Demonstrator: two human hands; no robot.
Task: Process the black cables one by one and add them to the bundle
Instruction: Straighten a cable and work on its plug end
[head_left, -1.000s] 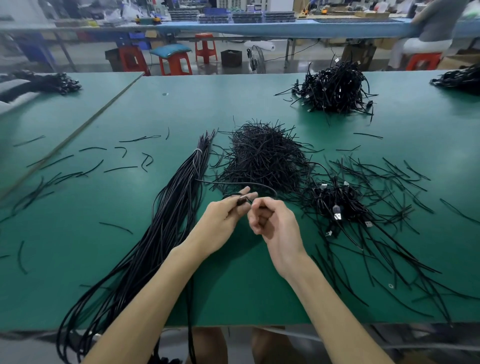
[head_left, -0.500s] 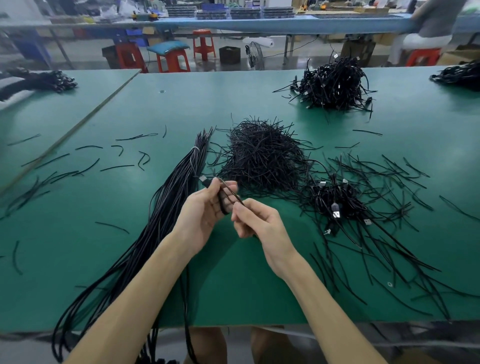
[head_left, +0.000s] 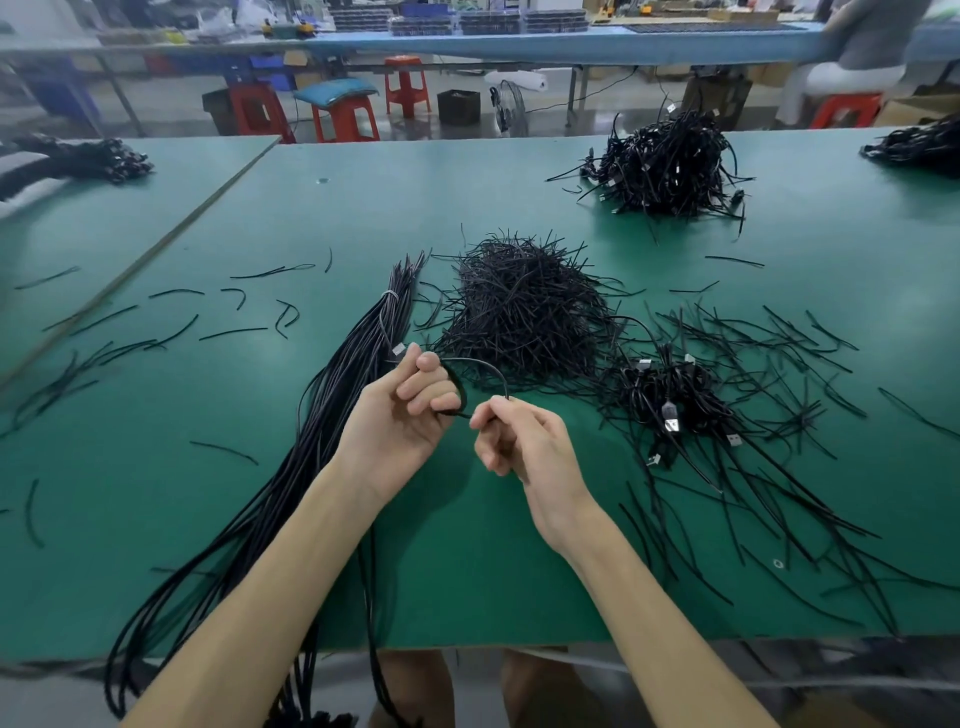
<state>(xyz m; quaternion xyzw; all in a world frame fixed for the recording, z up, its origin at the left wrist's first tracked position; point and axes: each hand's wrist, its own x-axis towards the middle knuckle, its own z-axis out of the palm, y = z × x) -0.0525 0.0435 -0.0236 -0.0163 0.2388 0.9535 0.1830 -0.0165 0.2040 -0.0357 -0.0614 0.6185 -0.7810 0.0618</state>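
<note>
A long bundle of black cables (head_left: 332, 395) lies on the green table, tied near its far end and hanging over the front edge. My left hand (head_left: 402, 415) grips one black cable (head_left: 485, 364) just right of the bundle, its silver plug end above my fingers. The cable arcs over to my right hand (head_left: 519, 441), which pinches it between thumb and forefinger. A small heap of coiled cables with USB plugs (head_left: 670, 400) sits to the right of my hands.
A mound of short black ties (head_left: 519, 306) sits behind my hands. Loose ties (head_left: 753, 467) litter the table right and left. Another cable heap (head_left: 670, 166) lies far back, more at both far edges. Stools and a seated person (head_left: 857, 57) are beyond.
My hands have drawn apart. The cable now forms an open loop between them, and the left hand has turned palm up near the bundle.
</note>
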